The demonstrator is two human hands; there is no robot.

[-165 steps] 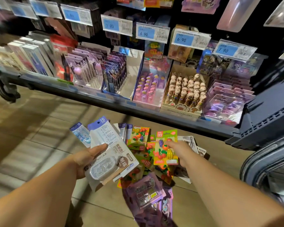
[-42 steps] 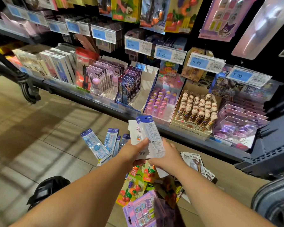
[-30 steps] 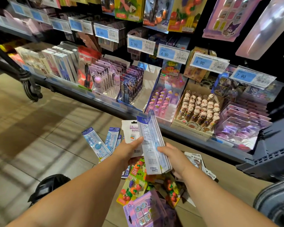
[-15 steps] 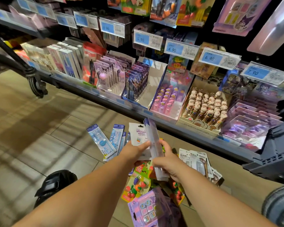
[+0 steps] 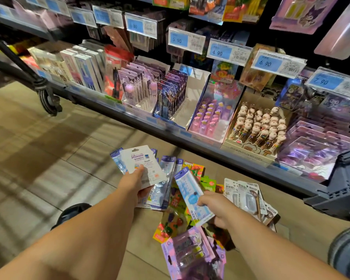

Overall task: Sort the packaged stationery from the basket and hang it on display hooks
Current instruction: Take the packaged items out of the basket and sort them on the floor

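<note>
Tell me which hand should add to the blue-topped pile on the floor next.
Right, probably. The right hand pinches a matching blue-topped pack just beside that pile; the left hand holds a white pack.

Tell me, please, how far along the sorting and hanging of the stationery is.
Done: packs lie on the floor in rough groups, such as fruit packs, white packs and purple packs. In hand: the left hand holds a white card pack; the right hand pinches a blue-topped pack. Left: the hanging; neither hand is hanging anything.
</note>
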